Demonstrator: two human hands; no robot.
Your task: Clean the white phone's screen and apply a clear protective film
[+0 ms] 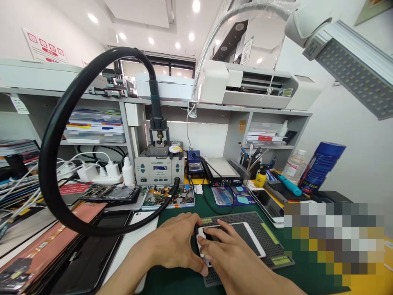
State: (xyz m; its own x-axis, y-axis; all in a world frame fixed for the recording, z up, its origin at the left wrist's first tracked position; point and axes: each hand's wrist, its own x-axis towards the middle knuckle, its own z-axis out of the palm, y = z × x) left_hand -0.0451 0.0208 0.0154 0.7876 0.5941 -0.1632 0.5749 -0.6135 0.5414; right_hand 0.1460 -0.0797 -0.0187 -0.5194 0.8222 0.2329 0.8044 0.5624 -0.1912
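A white smartphone with a dark screen lies flat on a grey perforated mat. My left hand curves around the phone's left end, fingertips at the far edge and thumb at the near one. Across the left part of the screen reaches my right hand. Its fingertips press on a small white piece at that end, which the fingers partly cover. I cannot make out exactly what that piece is.
A thick black hose loops from the grey hot-air station over the left side. Behind are a tray of small parts and a black-based heating plate. Phones lie left; a white tablet lies right. A lamp hangs upper right.
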